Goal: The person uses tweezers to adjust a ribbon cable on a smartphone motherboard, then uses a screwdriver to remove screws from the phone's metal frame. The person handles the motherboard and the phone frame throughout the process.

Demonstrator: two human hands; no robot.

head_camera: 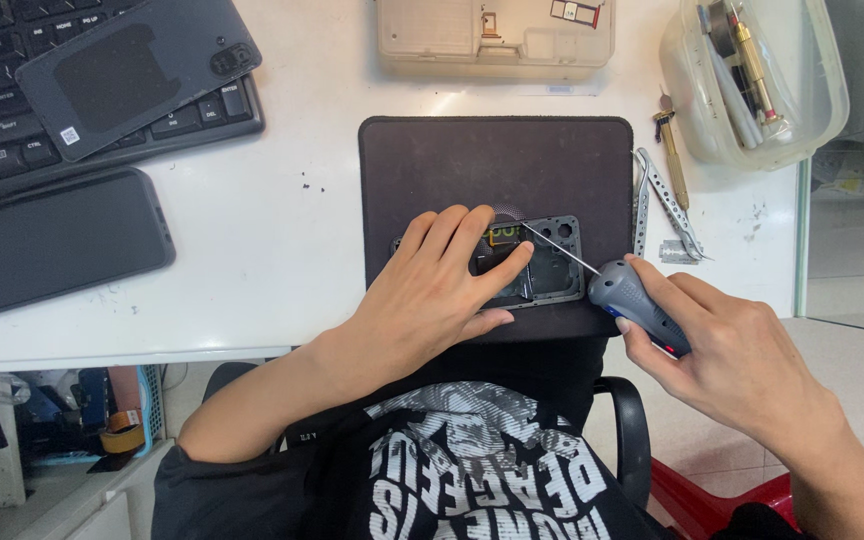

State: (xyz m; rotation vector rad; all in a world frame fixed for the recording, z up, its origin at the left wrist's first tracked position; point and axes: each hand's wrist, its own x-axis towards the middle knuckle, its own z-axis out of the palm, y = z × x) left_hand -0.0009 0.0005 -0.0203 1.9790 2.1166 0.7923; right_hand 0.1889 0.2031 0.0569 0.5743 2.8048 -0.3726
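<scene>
Phone repair bench (tweezers (664,200), opened phone (542,262))

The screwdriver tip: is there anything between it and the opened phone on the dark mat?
Nothing visible blocks it. The right hand holds the screwdriver, and its thin shaft runs freely to the opened phone on the dark mat. The left hand lies flat on the phone, beside the tip, not across its path.

We see a dark brown mat (497,165) on the white table (282,260), a grey screwdriver (637,305) handle with blue and red accents, black phones (52,240) far left, and a black shirt (472,470) with white print.
</scene>
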